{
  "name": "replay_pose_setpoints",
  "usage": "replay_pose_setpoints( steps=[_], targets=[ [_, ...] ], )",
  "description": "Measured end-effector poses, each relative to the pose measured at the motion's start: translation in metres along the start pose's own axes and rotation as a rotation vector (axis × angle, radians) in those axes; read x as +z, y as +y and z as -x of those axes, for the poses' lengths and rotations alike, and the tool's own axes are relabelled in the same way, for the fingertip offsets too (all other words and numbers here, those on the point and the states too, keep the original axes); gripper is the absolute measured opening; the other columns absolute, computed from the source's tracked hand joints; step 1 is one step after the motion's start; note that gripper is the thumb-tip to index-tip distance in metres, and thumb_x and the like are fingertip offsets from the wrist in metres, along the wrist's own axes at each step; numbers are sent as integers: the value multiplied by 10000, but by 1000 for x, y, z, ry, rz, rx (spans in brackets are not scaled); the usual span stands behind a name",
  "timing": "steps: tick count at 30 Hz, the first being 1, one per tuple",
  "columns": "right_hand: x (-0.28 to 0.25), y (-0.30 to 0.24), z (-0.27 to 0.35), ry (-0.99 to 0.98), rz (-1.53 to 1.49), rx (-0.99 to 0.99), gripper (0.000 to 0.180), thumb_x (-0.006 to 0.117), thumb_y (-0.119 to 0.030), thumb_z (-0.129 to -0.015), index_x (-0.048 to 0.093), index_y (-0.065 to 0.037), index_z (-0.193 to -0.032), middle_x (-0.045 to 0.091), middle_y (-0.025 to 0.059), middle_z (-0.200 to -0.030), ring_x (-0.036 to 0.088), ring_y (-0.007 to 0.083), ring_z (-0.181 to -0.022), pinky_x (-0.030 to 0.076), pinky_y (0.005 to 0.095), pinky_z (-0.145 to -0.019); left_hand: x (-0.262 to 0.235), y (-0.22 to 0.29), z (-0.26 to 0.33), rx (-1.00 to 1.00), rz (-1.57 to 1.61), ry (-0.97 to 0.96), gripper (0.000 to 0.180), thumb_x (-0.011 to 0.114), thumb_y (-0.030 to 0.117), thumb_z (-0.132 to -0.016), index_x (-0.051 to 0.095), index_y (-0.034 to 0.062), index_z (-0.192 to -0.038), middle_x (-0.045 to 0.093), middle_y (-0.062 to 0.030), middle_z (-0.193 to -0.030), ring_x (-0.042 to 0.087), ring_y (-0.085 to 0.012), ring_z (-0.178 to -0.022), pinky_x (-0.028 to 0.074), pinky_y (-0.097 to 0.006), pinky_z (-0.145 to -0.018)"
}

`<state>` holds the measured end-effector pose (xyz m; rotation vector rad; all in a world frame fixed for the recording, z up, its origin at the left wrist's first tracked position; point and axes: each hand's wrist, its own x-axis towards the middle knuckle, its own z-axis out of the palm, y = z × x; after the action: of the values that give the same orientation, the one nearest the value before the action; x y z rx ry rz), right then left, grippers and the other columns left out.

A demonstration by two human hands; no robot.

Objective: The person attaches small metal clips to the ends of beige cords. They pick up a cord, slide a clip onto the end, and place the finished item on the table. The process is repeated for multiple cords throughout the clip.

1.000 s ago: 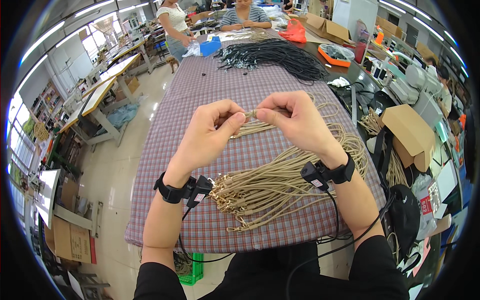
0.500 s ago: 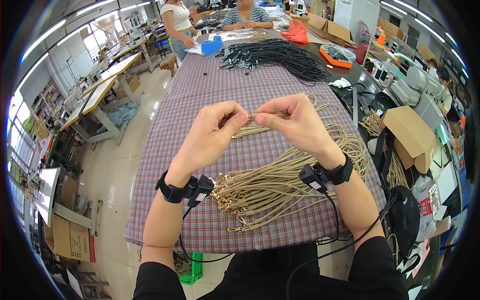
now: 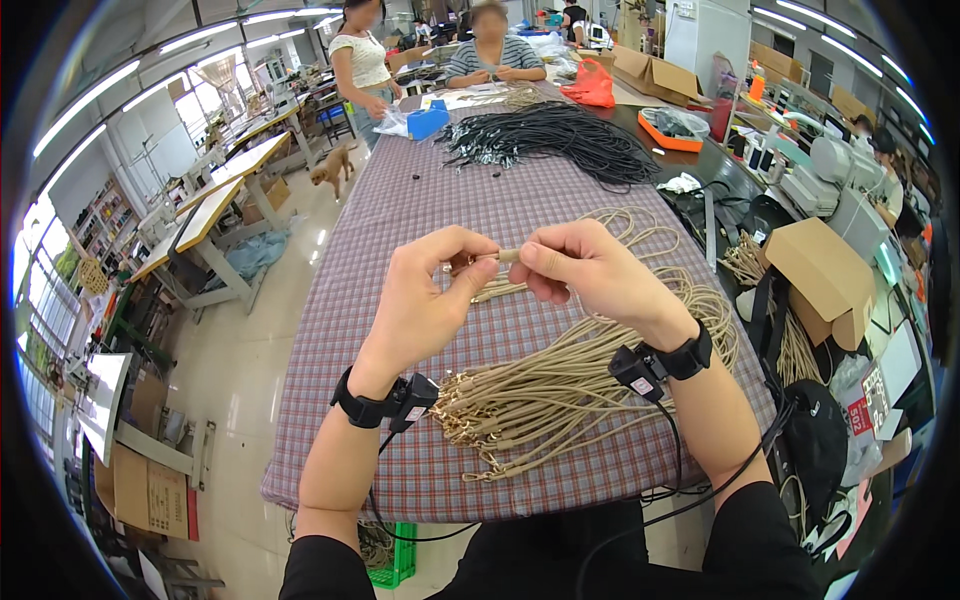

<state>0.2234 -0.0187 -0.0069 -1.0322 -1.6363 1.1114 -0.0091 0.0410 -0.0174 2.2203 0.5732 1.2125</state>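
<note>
Both hands are raised over the middle of the table, pinching one tan cord (image 3: pixel 509 256) between them. My left hand (image 3: pixel 425 290) closes its thumb and forefinger on one end, where a bit of metal shows by the fingers. My right hand (image 3: pixel 595 270) grips the thicker sleeve-like part of the cord, its thumb on top and lower fingers curled. Beneath the hands lie a few more tan cords (image 3: pixel 497 290), partly covered by them. Closer to me rests a large bundle of tan cords (image 3: pixel 570 375), its gold-coloured metal clasps (image 3: pixel 455 410) gathered at the left.
A checked cloth (image 3: pixel 330 330) covers the table. Black cords (image 3: pixel 570 130) with metal ends are heaped at the far end, near a blue box (image 3: pixel 428 120) and an orange tray (image 3: pixel 672 132). Cardboard boxes (image 3: pixel 815 270) crowd the right side. Two people and a dog (image 3: pixel 333 172) are beyond.
My right hand has shifted its grip slightly, turning so its lower fingers show and more of the cord's sleeve is exposed. The view has tilted up a little; the dog shows more fully.
</note>
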Motion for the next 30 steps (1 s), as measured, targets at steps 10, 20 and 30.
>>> replay_pose_setpoints(
  steps=[10, 20, 30],
  targets=[
    [16, -15, 10, 218, 446, -222, 147, 766, -101, -953, 782, 43, -978, 737, 160, -759, 707, 235, -686, 536, 374, -680, 0, 3, 1, -140, 97, -104, 109, 722, 76, -1023, 727, -27, -1058, 746, -62, -899, 663, -132, -821, 540, -310, -778],
    [12, -18, 14, 127, 315, -198, 132, 740, -81, -986, 777, 45, -1000, 753, 109, -783, 649, 140, -682, 512, 326, -661, -6, -8, 1, -223, 384, -200, 112, 651, 4, -1041, 689, -48, -1133, 737, -60, -974, 672, -116, -896, 560, -291, -831],
    [11, -18, 16, 63, 236, -259, 100, 732, -38, -1001, 776, 33, -1055, 753, 58, -832, 619, 96, -746, 503, 302, -691, -2, -19, 2, -168, 537, -229, 116, 632, -2, -1062, 693, -34, -1156, 739, -57, -1023, 685, -123, -943, 561, -293, -856]
  ],
)
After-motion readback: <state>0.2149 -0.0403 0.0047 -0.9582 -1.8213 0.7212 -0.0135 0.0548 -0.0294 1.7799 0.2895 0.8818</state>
